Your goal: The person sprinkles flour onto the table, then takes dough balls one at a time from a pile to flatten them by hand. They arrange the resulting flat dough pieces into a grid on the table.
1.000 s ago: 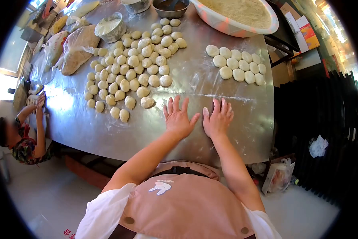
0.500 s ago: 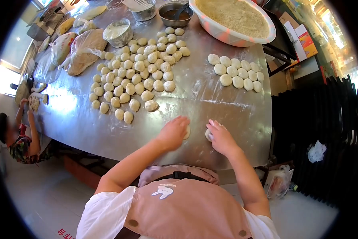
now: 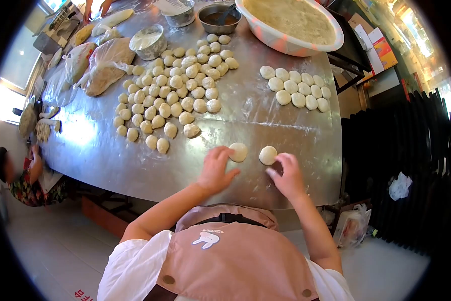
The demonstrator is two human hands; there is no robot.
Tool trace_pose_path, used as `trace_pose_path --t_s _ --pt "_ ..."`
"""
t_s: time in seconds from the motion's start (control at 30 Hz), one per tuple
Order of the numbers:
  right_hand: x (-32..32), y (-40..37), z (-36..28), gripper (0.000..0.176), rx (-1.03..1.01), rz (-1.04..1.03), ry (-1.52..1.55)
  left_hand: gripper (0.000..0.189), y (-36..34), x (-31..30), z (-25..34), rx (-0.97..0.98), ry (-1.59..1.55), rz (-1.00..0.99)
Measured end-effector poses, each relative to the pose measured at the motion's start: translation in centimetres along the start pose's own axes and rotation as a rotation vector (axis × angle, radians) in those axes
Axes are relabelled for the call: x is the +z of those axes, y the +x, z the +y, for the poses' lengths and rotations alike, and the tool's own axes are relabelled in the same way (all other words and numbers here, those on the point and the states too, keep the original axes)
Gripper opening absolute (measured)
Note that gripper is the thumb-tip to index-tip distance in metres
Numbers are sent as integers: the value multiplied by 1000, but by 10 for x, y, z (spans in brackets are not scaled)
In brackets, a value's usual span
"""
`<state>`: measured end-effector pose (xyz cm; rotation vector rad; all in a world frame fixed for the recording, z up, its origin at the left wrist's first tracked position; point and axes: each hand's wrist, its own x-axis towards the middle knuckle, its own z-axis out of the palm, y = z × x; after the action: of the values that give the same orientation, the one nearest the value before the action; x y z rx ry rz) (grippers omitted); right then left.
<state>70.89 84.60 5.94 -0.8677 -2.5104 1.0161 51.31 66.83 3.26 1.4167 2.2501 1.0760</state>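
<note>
Dough rounds (image 3: 238,152) at lower centre are judged soft and light, best cupped gently. Left hand (image 3: 214,171) and right hand (image 3: 287,176) are held loosely open, empty.

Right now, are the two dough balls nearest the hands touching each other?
Apart. The head view shows a strip of bare steel table between the left dough ball and the right dough ball.

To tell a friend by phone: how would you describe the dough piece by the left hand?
Start at the steel table. At its near edge, away from the cluster of dough balls, two pieces lie alone. Pick the left dough piece, by the left hand, not its twin.
</note>
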Motion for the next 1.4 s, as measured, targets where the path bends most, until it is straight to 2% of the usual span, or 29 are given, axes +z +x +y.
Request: trace_pose_path --t_s 0.07,0.1,0.13,0.17,0.3,0.37,0.47,0.57,0.67,0.77,0.9,1.0,1.03,1.1,1.13,1.23,1.4 --pt "18 3 27 42 77 121 -170 51 0 18 -6 -218 80 175" --pt "25 6 40 46 112 183 -254 53 2 22 -5 -267 143 133" --pt "28 11 35 54 182 121 -270 55 7 23 0 -312 207 90" --pt "31 15 30 54 189 103 -290 56 13 23 3 -355 272 48" --pt "39 22 7 49 226 47 -259 57 22 30 7 -329 202 -74" --pt "38 25 -1 50 217 60 -211 47 26 29 12 -342 70 -73" --pt "29 34 -25 54 490 -165 29 37 33 29 14 -349 -173 -135" --pt "28 36 -27 61 377 -155 95 38 39 32 10 -388 -330 -167" --pt "27 54 -11 50 332 -95 186 45 59 37 -4 -520 -429 -133" --pt "26 88 -1 44 337 -18 234 46 101 33 -23 -567 -417 7" --pt "45 144 12 45 354 120 301 41 175 40 -50 -520 -382 113" --pt "65 164 22 58 130 309 87 44 227 43 -52 -533 -495 -6" --pt "65 166 17 61 64 359 -5 46 236 44 -54 -422 -361 -2" --pt "62 160 8 65 131 298 -23 52 248 44 -55 -202 -99 0" --pt "63 156 9 64 156 277 -40 59 249 40 -50 -154 28 13" --pt "73 161 12 62 218 276 0 61 248 30 -35 -272 54 -89" --pt "82 177 20 52 168 378 54 59 253 42 -40 -306 -121 -34"
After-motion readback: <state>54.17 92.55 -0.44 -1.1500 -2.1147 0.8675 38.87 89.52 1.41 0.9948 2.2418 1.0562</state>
